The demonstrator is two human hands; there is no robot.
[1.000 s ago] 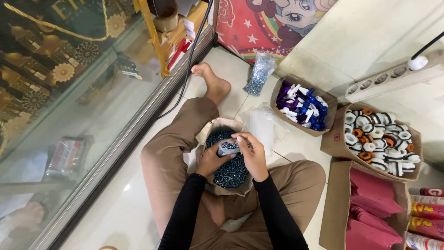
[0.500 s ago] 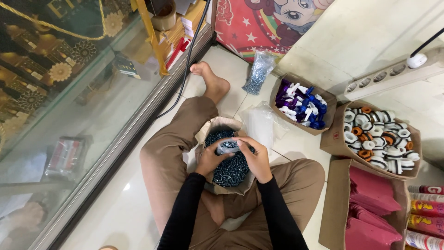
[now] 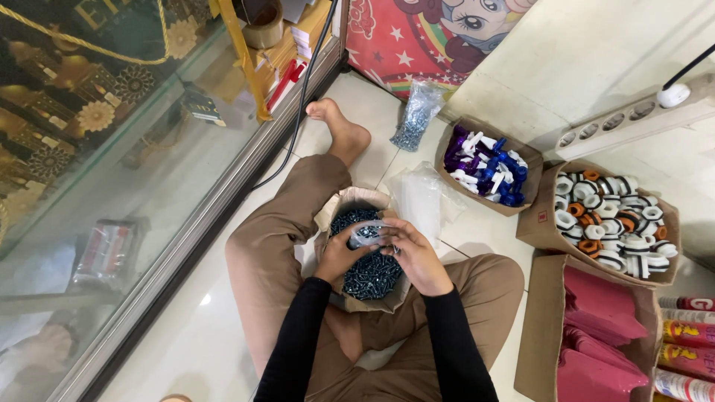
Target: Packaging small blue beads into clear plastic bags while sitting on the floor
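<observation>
I sit cross-legged on a tiled floor with an open brown paper bag (image 3: 333,211) full of dark screws (image 3: 371,275) in my lap. My left hand (image 3: 339,255) and my right hand (image 3: 414,254) meet above the bag, both gripping a small clear plastic packet (image 3: 366,235) that holds some screws. The fingers of both hands curl around the packet, which hides part of its contents.
A flat clear plastic bag (image 3: 422,198) lies past my right knee, and a filled bag of screws (image 3: 415,117) lies near the wall. Cardboard boxes hold blue and purple pieces (image 3: 484,167), white and orange rolls (image 3: 612,220) and pink packets (image 3: 600,327). A glass cabinet (image 3: 112,164) runs along the left.
The hands stay over the bag on the small packet, with only slight finger shifts. The view has tipped a little.
</observation>
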